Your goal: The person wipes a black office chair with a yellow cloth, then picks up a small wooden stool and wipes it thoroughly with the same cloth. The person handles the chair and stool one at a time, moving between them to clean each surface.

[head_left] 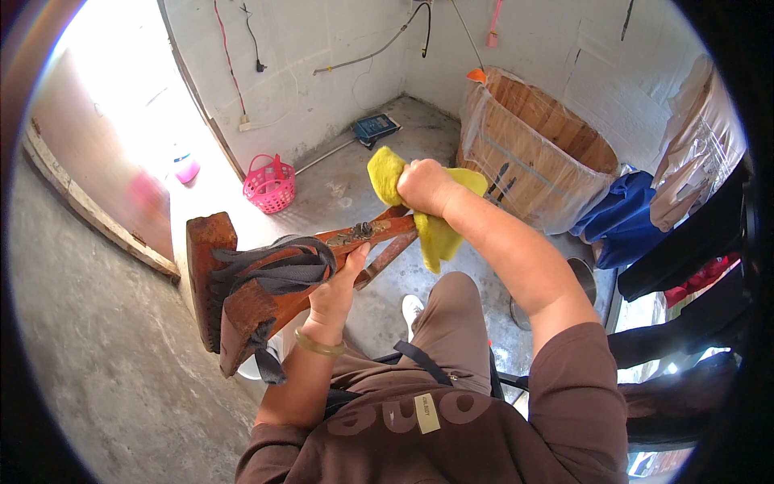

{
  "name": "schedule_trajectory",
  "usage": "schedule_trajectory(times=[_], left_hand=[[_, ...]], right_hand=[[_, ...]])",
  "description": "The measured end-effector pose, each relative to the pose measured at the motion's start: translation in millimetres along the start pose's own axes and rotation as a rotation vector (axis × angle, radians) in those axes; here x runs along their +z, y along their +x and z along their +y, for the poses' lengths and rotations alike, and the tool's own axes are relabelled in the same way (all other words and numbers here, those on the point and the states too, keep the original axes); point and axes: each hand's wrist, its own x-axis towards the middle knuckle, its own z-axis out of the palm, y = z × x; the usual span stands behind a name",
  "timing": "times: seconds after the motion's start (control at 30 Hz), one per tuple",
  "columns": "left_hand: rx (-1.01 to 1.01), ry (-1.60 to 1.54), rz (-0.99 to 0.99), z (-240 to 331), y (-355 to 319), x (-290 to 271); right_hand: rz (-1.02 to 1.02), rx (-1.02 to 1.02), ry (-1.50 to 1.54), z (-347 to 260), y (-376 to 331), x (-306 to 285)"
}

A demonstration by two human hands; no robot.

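Gripping a reddish wooden clog point(274, 282) from below, the left hand point(337, 292) holds it raised above the lap. The right hand point(426, 184) is fisted around a yellow cloth point(419, 210), pressing it onto the clog's far end

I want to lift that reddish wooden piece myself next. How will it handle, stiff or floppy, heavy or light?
The wooden piece looks rigid: it juts out straight from the left hand. Its thick blocks at the far end probably make it end-heavy, apt to dip. The dark straps hang loose and may swing or snag. The yellow cloth in the right hand is floppy.
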Motion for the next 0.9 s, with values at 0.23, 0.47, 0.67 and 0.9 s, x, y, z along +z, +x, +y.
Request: schedule_trajectory(times=[0.23, 0.47, 0.67, 0.9], left_hand=[[0.029, 0.015, 0.062, 6, 4, -7], [0.026, 0.043, 0.137, 2, 16, -16], [-0.040, -0.026, 0.221, -1, 18, -17], [-0.050, -0.052, 0.339, -4, 23, -21]], right_hand=[[0.169, 0.396, 0.026, 38, -5, -20], [0.483, 0.643, 0.094, 82, -66, -10], [0.692, 0.623, 0.311, 25, -84, -20], [0.624, 0.458, 0.551, -60, -106, -10]])
